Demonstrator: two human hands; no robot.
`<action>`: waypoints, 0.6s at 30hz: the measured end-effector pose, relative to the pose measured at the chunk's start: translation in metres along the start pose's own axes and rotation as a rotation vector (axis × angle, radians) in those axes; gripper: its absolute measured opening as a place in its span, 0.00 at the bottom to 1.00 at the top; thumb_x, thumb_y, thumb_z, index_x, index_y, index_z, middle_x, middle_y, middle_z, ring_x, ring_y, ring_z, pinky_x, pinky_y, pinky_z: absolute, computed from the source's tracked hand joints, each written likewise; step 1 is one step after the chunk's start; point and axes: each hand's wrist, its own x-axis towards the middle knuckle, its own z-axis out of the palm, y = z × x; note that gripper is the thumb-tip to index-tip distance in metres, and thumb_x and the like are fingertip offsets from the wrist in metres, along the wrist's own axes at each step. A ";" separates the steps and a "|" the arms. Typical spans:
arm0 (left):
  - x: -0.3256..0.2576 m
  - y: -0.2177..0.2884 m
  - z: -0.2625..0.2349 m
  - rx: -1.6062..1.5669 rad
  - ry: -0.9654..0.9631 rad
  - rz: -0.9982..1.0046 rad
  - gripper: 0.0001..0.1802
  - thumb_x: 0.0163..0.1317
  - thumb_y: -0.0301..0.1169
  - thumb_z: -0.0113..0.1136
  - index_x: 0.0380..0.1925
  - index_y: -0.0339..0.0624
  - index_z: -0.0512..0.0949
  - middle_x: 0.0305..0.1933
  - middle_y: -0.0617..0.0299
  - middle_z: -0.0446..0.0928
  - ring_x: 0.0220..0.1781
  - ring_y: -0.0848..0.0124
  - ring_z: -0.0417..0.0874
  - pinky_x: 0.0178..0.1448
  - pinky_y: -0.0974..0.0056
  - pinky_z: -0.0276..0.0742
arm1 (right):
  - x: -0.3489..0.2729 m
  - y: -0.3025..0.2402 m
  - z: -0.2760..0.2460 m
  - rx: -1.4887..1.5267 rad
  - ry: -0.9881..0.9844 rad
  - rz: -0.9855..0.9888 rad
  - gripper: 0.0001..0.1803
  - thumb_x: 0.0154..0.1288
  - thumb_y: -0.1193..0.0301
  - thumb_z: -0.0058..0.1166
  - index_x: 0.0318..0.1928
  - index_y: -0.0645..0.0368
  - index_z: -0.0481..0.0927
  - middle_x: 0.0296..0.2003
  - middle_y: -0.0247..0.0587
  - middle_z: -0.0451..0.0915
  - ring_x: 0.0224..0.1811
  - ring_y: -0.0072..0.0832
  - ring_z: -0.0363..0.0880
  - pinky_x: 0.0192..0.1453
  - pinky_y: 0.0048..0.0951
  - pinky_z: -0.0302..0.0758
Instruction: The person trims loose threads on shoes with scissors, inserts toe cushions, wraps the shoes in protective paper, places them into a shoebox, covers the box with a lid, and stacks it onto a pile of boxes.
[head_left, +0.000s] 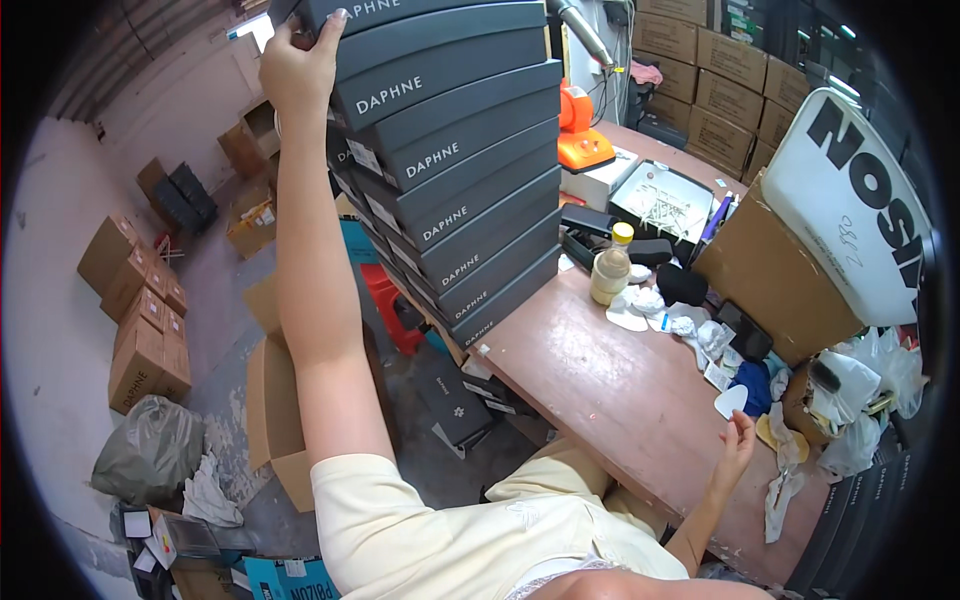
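Note:
A tall stack of dark grey shoe boxes (470, 180) rises at the left end of the table. My left arm is stretched up beside it, and my left hand (300, 75) is closed on the corner of a shoe box (410, 12) at the top, thumb on its front. That box is cut off by the upper edge of the view. Low at the right, my right hand (738, 448) hovers by the table, fingers loosely bent and apart. Just beyond its fingertips is a small white rounded pad (731, 401); I cannot tell whether they touch.
On the brown table (570, 350) stand a yellow-capped bottle (611, 266), crumpled white paper (640, 303), a tray of white sticks (665, 203) and an orange device (580, 130). A carton (770, 270) bears a white sign. An open carton (275, 420) and red stool (392, 308) are at left.

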 end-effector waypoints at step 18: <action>-0.392 0.181 -0.126 -0.576 -0.574 0.648 0.20 0.44 0.45 0.69 0.35 0.49 0.78 0.41 0.55 0.75 0.40 0.55 0.75 0.40 0.53 0.63 | -0.001 -0.127 0.094 0.949 -0.442 0.435 0.32 0.60 0.48 0.45 0.56 0.59 0.70 0.49 0.38 0.74 0.52 0.28 0.72 0.55 0.29 0.68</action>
